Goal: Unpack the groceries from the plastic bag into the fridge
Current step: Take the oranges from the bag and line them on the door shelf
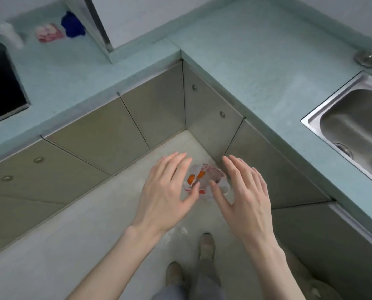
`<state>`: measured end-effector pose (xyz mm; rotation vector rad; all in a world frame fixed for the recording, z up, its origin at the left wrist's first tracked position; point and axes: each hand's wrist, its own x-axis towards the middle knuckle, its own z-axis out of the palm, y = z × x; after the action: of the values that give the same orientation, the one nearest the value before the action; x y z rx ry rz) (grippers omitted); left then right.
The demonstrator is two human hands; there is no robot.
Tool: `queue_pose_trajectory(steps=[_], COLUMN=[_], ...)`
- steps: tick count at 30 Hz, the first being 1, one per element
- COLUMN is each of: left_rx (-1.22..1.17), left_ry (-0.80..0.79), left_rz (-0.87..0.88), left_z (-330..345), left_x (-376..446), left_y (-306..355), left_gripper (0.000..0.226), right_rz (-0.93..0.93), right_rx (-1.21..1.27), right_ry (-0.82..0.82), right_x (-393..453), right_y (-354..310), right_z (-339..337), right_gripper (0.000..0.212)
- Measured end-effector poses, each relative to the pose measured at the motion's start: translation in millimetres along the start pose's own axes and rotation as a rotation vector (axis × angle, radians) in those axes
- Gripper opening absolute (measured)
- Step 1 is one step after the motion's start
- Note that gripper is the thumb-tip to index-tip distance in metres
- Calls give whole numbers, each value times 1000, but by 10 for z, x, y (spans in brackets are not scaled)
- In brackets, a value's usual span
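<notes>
Wrapping an inside corner, a pale blue-green countertop [256, 61] runs above grey cabinet doors [98, 135], with a light floor [51, 245] below. A black hob [1, 83] sits in it at left, a steel sink [354, 126] at right. Blurred white, red-and-white and blue items lie near the far wall. Two shoes show at the bottom edge. Both the left hand [165, 191] and the right hand [245, 195] hang spread wide, gripping nothing. Between them, in the floor corner, lies the translucent plastic bag [206, 180], crumpled, with orange and red contents visible.
</notes>
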<state>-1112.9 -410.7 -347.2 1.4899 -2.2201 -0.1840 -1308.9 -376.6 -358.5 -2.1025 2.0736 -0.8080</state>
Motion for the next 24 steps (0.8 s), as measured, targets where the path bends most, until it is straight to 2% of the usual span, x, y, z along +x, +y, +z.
queue_pose_trajectory(steps=[5, 13, 20, 24], left_rx=[-27, -40, -93, -103], left_ry=[-63, -161, -136, -136], left_rz=[-34, -69, 12, 108], left_z=[1087, 3082, 4667, 5353], left_x=[36, -354, -502, -531], left_y=[-461, -1279, -1688, -1856], left_gripper=[52, 53, 51, 54], right_rz=[37, 27, -24, 5], right_rx=[-3, -21, 33, 24], right_ry=[-55, -126, -139, -74], right_x=[-37, -292, -461, -545], right_y=[624, 1626, 2463, 2860], right_z=[989, 2690, 4162, 4890], right_gripper=[57, 56, 60, 56])
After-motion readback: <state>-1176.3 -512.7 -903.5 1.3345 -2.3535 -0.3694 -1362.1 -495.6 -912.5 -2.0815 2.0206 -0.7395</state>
